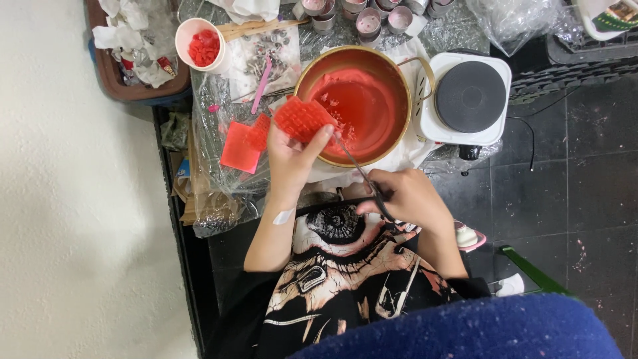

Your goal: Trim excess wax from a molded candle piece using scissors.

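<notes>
My left hand [292, 156] holds a red scored wax slab [302, 119] over the near rim of a brass-coloured bowl [352, 105]. The bowl holds melted red wax with small red chunks at its near side. My right hand [409, 196] grips a thin dark metal tool [362, 174], whose tip points up toward the slab and the bowl's edge. A second flat pink-red wax piece [240, 147] lies on the plastic sheet left of my left hand.
A white single hot plate [468, 96] stands right of the bowl. A white cup of red wax cubes [203, 45], a pink stick [261, 85], several small tins [369, 20] and a brown tray of crumpled paper [133, 46] sit at the back.
</notes>
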